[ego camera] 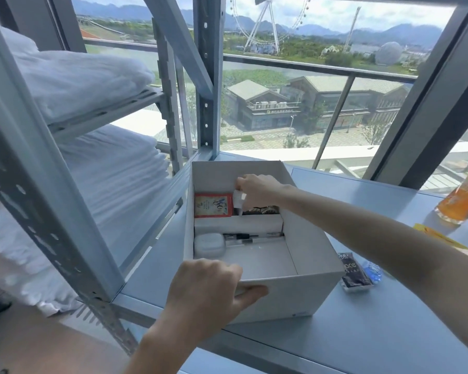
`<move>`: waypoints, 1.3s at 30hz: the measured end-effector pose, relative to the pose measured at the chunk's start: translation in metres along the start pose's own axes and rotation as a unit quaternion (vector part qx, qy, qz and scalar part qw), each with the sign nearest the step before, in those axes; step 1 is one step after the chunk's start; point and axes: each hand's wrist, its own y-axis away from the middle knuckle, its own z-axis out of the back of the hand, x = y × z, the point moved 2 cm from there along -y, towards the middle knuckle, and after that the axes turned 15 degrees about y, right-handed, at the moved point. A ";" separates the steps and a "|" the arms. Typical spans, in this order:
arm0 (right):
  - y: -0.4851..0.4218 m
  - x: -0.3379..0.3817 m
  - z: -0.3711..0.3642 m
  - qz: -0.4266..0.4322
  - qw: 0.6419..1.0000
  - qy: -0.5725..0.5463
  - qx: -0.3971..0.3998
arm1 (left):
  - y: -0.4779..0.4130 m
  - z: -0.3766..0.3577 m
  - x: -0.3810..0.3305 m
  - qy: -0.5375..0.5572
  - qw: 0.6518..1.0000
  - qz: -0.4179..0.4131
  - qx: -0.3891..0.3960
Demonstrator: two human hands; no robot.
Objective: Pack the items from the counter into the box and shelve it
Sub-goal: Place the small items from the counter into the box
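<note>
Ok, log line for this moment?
left hand: grips box near wall | right hand: pinches white item over rear compartment | on counter: dark sachet, yellow packet, orange drink

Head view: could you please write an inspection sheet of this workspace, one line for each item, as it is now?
Surface: pale grey counter by the window.
Job's things: open box on the counter, holding a red packet, a white case and pens; a dark sachet and a yellow packet lie outside it.
Clutter: glass of orange drink at far right; small blue item beside the dark sachet.
Grippers: left hand grips the box's near rim; right hand pinches a small white packet over the far compartment.
Cables: nothing seen.
Surroundings: metal rack with white bedding on the left.
</note>
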 end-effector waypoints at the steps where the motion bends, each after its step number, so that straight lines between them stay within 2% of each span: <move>1: -0.006 0.002 0.000 -0.005 1.000 0.004 -0.001 | 0.001 -0.004 0.001 0.002 1.000 -0.021 -0.018; 6: -0.017 0.006 -0.005 -0.003 0.998 -0.055 -0.029 | -0.001 -0.004 0.001 -0.018 0.998 -0.025 -0.048; 9: -0.017 0.006 -0.006 0.015 0.993 -0.084 -0.076 | 0.003 -0.014 0.002 0.030 0.998 -0.024 -0.046; 13: -0.019 0.018 0.001 0.051 0.976 -0.167 -0.129 | 0.000 -0.006 0.001 0.003 0.998 -0.019 -0.065; 17: -0.029 0.046 0.001 0.052 0.981 -0.142 -0.121 | 0.000 -0.001 0.000 -0.026 0.999 0.010 -0.040; 20: -0.039 0.060 -0.001 0.006 0.982 -0.112 -0.153 | 0.000 -0.001 -0.001 -0.020 0.999 0.006 -0.047; 23: -0.042 0.064 -0.003 0.004 0.983 -0.045 -0.178 | 0.001 -0.001 -0.002 -0.012 0.999 -0.002 -0.051; 28: -0.035 0.040 0.000 0.010 0.993 -0.028 -0.117 | 0.001 0.001 -0.003 -0.004 1.000 0.016 -0.012; 32: -0.017 0.003 -0.002 -0.021 0.997 0.058 -0.051 | 0.001 -0.013 0.002 0.029 0.999 0.003 -0.017; 36: 0.000 -0.030 -0.014 -0.042 0.987 0.156 0.019 | 0.000 -0.013 0.002 0.007 1.000 0.005 -0.008; 39: -0.001 -0.031 -0.019 -0.044 0.992 0.121 0.017 | 0.001 -0.012 0.001 -0.001 1.000 0.011 0.004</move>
